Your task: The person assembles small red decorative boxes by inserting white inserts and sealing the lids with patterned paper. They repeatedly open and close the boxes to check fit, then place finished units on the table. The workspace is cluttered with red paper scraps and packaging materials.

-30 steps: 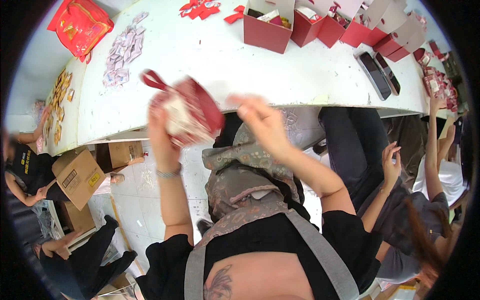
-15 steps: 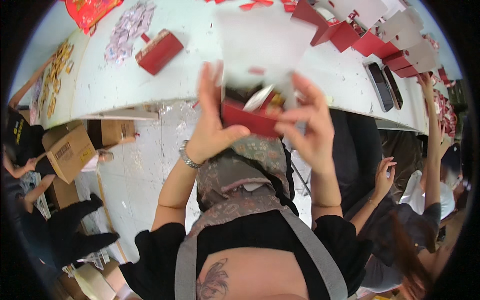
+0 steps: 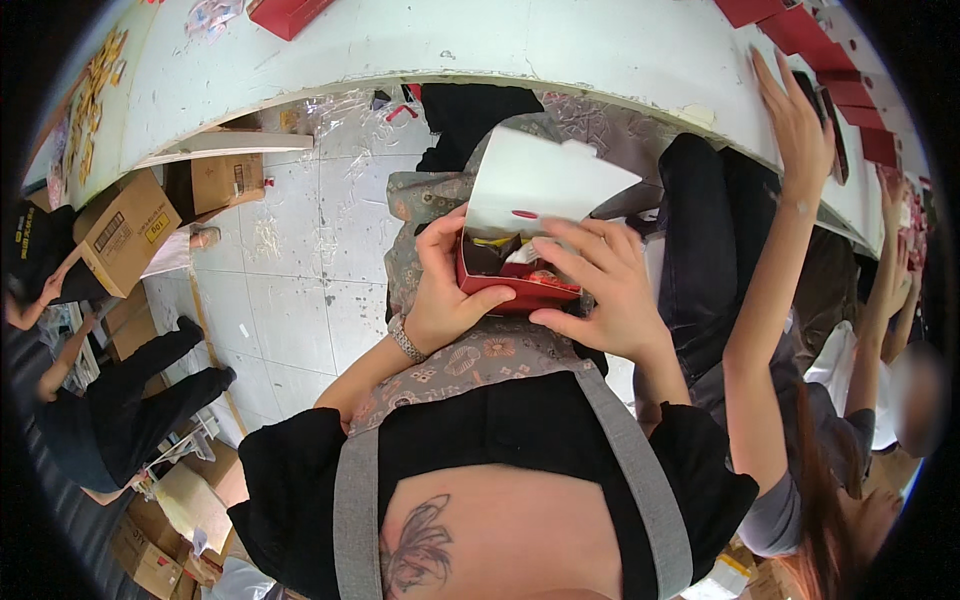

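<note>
A small red box [image 3: 530, 295] with a raised white lid [image 3: 540, 178] is in front of my apron, below the table edge. Small wrapped packets [image 3: 518, 252] in white, dark, yellow and red fill its inside. My left hand [image 3: 446, 285] grips the box's left side, thumb along the front wall. Over the right part of the opening lies my right hand [image 3: 605, 285], its fingers bent across the packets and its thumb at the front right corner. These fingers are slightly blurred and hide part of the contents.
A white table [image 3: 440, 45] curves across ahead, with another red box [image 3: 288, 14] at its far left. Red boxes [image 3: 800, 32] line the right side. A co-worker's arm [image 3: 770, 260] reaches onto the table close by. Cardboard boxes [image 3: 125, 235] stand at left.
Both hands have brought the red box down from the table edge toward my body. The lid tilts to the right now. A co-worker's arm has come onto the table at right.
</note>
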A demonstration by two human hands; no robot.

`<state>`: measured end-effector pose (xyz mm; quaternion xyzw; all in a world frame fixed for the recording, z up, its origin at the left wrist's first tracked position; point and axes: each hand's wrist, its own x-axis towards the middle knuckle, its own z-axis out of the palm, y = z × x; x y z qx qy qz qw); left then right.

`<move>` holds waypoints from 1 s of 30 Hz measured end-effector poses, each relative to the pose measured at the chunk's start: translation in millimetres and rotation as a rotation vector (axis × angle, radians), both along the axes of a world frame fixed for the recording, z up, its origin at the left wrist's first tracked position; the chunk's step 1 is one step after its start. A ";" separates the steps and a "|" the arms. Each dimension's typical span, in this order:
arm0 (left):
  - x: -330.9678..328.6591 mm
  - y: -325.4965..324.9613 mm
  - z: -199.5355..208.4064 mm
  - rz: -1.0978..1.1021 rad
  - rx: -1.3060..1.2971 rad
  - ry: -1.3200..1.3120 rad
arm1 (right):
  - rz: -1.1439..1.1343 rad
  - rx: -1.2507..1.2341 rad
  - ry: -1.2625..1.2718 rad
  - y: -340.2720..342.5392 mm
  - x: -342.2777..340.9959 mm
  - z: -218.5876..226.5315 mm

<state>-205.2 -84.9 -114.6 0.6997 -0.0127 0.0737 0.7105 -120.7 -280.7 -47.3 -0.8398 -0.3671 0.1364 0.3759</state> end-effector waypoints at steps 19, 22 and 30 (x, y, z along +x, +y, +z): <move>-4.0 13.2 -10.2 0.071 -0.029 0.082 | -0.314 0.629 0.383 31.4 -27.5 -86.4; -2.6 12.2 -0.9 0.120 -0.024 0.142 | -0.343 0.404 0.232 33.7 -18.4 -66.7; 1.0 11.2 -1.7 0.204 -0.282 0.395 | -0.417 0.648 0.424 40.6 -25.8 -83.4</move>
